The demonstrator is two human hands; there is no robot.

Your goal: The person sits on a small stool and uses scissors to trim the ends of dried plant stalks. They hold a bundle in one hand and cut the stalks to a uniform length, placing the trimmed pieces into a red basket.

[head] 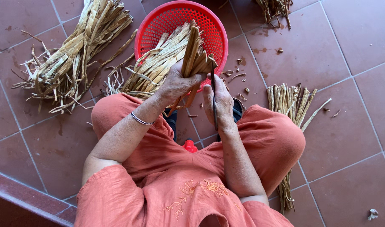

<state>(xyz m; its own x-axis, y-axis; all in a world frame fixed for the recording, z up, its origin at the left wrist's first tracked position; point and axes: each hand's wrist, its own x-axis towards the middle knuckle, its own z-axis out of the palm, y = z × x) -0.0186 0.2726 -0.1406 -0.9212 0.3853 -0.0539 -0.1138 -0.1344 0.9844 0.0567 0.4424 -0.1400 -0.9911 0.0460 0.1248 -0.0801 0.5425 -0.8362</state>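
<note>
Splitting dried stalks over the red basket

Big picture first: the tiled floor (348, 38) has a loose heap of dry strips (75, 46) far left, a tidy bunch of cut sticks (291, 103) on the right, and the red basket (175, 17) sitting just past your knees. Your left hand (175, 82) is clenched around a fat bundle of stalks (192, 54) held over the basket's near rim; your right hand (220, 103) grips a thin dark blade (213, 98) pointing into that bundle. Stalks look tan, flat, stiff and brittle. I'd guess the risk is the blade slipping off a hard stalk toward your left fingers, they're really close.
</note>
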